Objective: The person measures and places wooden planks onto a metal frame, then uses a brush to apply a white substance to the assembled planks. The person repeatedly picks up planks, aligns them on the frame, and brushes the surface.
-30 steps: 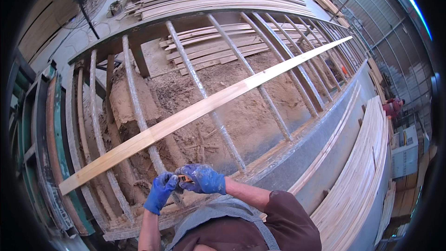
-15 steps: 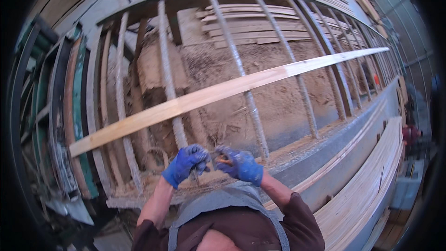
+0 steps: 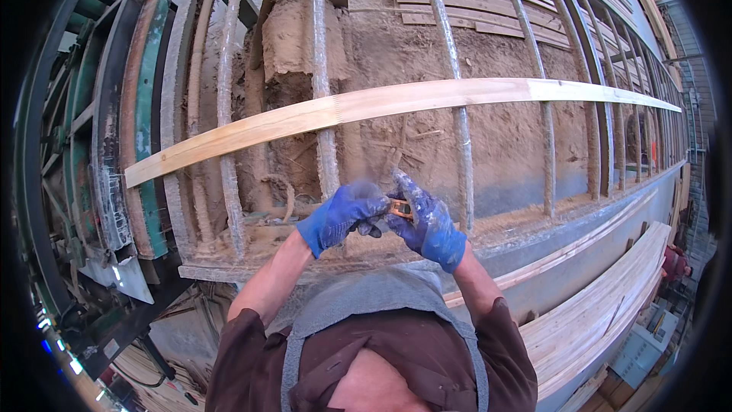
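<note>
My right hand (image 3: 427,225), in a stained blue glove, is closed around a small orange-and-dark object (image 3: 400,208) whose kind I cannot make out. Against its left side are the fingertips of my left hand (image 3: 345,216), also in a blue glove. Those fingers are bent and pinched together, partly blurred, and what they hold is hidden. Beyond both hands, a long pale wooden strip (image 3: 412,98) lies across the metal bars (image 3: 462,141) of a rack, touched by neither hand. A joint shows between two shades of wood in the strip.
Sawdust covers the ground (image 3: 381,46) beneath the bars. Stacked boards (image 3: 476,0) lie at the back, and more long boards (image 3: 602,313) at the right. Green and rusty metal frames (image 3: 149,122) stand at the left. A grey box (image 3: 644,347) is at the lower right.
My hands have come together at the small orange object; a gap lay between them before. The view has shifted, so the rack and strip sit higher in the picture.
</note>
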Available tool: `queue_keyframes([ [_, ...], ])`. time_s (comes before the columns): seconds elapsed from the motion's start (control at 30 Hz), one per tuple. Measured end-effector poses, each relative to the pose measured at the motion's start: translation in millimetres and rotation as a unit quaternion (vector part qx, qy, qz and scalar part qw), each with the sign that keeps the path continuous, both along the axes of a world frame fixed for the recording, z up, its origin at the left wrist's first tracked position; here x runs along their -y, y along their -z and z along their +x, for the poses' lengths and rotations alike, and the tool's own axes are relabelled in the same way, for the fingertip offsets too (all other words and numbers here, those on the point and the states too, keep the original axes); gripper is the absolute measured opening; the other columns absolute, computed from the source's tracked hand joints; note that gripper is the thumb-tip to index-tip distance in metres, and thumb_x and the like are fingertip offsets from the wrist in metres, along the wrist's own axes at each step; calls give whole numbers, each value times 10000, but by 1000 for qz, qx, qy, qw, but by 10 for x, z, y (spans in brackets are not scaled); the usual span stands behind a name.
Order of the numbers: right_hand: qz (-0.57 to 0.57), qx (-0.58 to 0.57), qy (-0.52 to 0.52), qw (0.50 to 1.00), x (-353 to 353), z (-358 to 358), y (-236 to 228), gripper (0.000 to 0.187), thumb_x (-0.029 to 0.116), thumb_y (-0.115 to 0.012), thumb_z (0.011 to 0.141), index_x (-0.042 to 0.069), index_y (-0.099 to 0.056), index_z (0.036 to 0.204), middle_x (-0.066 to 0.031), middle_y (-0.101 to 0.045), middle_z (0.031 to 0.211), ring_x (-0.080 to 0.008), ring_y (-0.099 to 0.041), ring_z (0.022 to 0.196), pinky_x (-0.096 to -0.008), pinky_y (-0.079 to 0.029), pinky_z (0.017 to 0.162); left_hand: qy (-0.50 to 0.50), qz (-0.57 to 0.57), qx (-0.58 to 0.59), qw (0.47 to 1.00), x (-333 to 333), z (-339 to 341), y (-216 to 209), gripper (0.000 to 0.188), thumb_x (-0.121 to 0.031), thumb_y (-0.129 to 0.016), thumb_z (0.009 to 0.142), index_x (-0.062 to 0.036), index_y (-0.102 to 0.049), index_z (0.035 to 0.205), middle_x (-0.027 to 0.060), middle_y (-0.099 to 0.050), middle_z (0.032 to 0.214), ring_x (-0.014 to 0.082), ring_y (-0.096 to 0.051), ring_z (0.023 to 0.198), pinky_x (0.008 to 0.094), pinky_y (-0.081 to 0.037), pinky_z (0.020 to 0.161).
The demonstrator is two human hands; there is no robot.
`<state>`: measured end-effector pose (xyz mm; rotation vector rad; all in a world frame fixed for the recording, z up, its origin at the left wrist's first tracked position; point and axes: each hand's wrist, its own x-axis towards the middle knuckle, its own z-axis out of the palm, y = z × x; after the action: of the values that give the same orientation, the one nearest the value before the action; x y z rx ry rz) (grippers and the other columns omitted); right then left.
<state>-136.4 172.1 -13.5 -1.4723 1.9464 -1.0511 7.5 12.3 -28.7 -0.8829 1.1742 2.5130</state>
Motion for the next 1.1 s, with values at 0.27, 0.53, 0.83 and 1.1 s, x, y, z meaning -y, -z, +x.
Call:
queue_keyframes([
  [0.27,13,-31,-20,999,-60,-43,-17,626,137,-748,824,17,-485,1379,-186,-680,1083,-378,-668,957,-450,-550,809,-7,16,12,1000,-89,-49,23,268,-305,-666,948,-71,-581,849,-13,-486,656,75,-460,513,334,-556,620],
  [0.53,153,-117,-39,981,-491,-254,-20,367,217,-710,844,85,-670,1184,-148,-688,989,-336,-683,871,-433,-557,736,-127,131,-129,975,227,-12,-111,228,-259,-604,970,-45,-605,891,-10,-493,620,79,-489,499,341,-554,604],
  [0.83,188,27,85,978,25,-536,286,396,294,-666,873,18,-657,1157,-216,-687,1052,-390,-672,957,-443,-536,805,-21,-829,-106,549,885,-636,-73,668,-395,-738,817,-45,-535,1348,160,-620,1236,317,-597,1145,431,-457,1019],
  [1.1,232,213,116,942,428,-600,554,378,311,-681,866,11,-669,1096,-192,-698,858,-291,-709,719,-384,-542,677,93,-805,-129,572,1128,-991,581,930,-352,-764,738,-69,-331,1511,181,-434,1474,335,-450,1328,444,-344,1121],
])
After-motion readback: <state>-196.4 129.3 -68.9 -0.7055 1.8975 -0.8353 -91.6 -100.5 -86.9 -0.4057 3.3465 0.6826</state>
